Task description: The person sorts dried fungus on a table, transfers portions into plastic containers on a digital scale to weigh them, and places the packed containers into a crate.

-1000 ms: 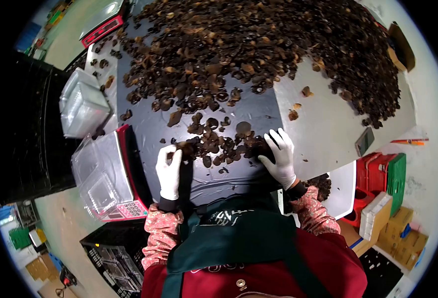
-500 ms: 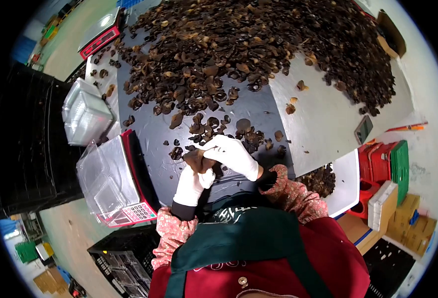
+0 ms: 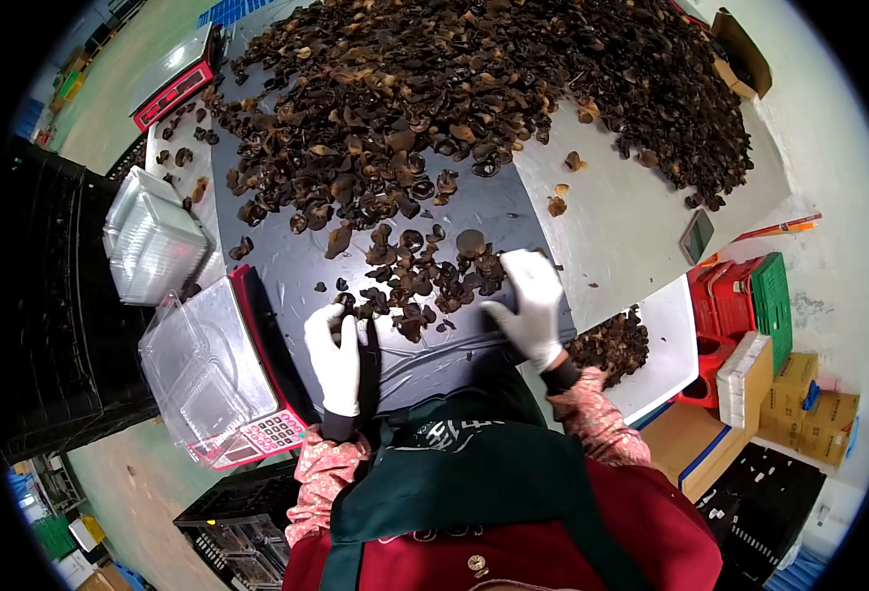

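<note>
My left hand [image 3: 334, 362], in a white glove, is at the near left of a small group of dark brown wood ear mushrooms [image 3: 420, 279] on the grey sheet [image 3: 484, 209]. Its thumb and fingers are apart, the fingertips beside a small dark mushroom piece [image 3: 345, 301]; whether they touch it I cannot tell. At the group's right edge is my right hand [image 3: 535, 307], gloved in white too, thumb spread from the fingers and nothing visible in it. A large heap of wood ear mushrooms [image 3: 405, 89] covers the far side of the table.
A scale [image 3: 223, 360] with a clear plastic lid on it stands at left, below stacked clear containers [image 3: 159, 246]. Another scale [image 3: 173, 79] is farther back. A white tub [image 3: 666, 345] holding mushrooms is at right, near a phone [image 3: 696, 236] and red crates [image 3: 725, 300].
My hands were together around a brown mushroom piece; now they are apart, the left moved left and the right moved right. That piece is no longer in them.
</note>
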Demonstrator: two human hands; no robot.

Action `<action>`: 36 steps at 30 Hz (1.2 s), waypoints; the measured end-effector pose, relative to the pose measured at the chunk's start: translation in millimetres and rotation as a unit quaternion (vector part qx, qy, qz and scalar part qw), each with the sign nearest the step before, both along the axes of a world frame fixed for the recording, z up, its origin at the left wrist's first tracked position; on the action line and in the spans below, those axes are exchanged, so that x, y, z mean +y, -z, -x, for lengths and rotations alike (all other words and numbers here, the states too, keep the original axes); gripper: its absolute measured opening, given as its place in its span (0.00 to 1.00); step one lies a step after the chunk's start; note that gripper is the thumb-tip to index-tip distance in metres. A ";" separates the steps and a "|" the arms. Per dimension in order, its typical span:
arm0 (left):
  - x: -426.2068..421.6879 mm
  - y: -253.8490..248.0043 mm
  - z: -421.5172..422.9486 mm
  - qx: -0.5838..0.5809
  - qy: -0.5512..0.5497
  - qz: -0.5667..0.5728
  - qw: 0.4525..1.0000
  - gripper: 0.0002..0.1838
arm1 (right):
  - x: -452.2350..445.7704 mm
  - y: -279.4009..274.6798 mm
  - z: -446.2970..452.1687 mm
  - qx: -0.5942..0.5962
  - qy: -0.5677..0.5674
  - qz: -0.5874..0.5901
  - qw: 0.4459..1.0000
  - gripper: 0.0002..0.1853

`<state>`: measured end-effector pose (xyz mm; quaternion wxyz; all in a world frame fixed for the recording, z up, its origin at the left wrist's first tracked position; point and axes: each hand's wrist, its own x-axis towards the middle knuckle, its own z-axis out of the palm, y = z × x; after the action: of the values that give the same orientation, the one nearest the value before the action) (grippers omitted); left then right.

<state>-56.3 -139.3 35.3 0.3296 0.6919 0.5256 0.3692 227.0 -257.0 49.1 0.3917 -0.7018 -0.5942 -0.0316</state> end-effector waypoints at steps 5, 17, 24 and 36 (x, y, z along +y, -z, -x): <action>15.0 -5.7 -1.6 0.273 0.111 -0.062 0.953 0.42 | -14.3 38.0 -35.0 -0.042 0.080 0.105 0.990 0.42; 4.0 -20.7 -45.4 0.319 0.205 -0.023 0.925 0.52 | 48.9 23.2 -30.0 0.131 0.035 0.007 0.991 0.09; 3.1 6.9 -44.3 0.216 0.142 -0.076 0.963 0.28 | 18.7 17.3 -40.0 0.209 0.062 0.006 0.976 0.10; 28.5 13.1 -27.5 -0.082 0.098 0.070 0.989 0.24 | 41.6 7.5 9.8 -0.101 -0.150 0.153 0.972 0.53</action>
<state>-28.8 -110.8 22.3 0.4539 0.6825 0.4512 0.3529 217.2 -215.4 41.6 0.2181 -0.6494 -0.7269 0.0475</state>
